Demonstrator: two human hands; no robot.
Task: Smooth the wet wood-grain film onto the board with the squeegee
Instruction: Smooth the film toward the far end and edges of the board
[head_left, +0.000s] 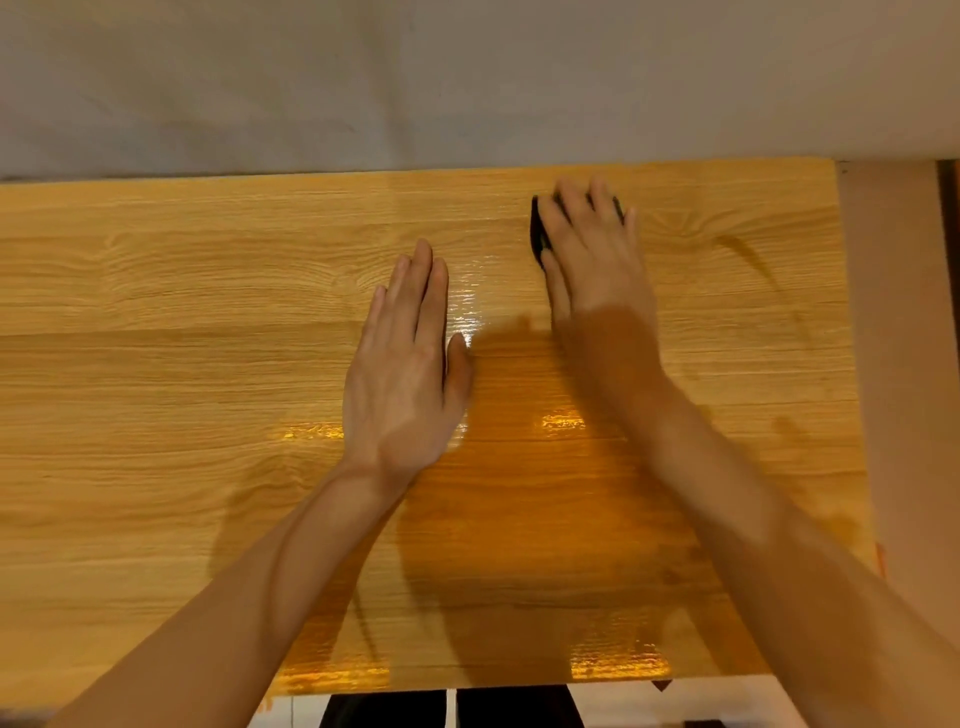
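Observation:
The wood-grain film (208, 364) covers the board and fills most of the view, glossy with wet patches near the middle and front edge. My left hand (405, 364) lies flat on the film near the centre, fingers straight and together. My right hand (592, 254) reaches toward the far edge and presses down on a black squeegee (537, 234); only the squeegee's left edge and a bit between the fingers show, the rest is hidden under the hand.
A pale wall (467, 78) rises just behind the board's far edge. Bare brownish board or cardboard (893, 364) shows to the right of the film. Below the front edge are a white floor and my dark trousers (514, 706).

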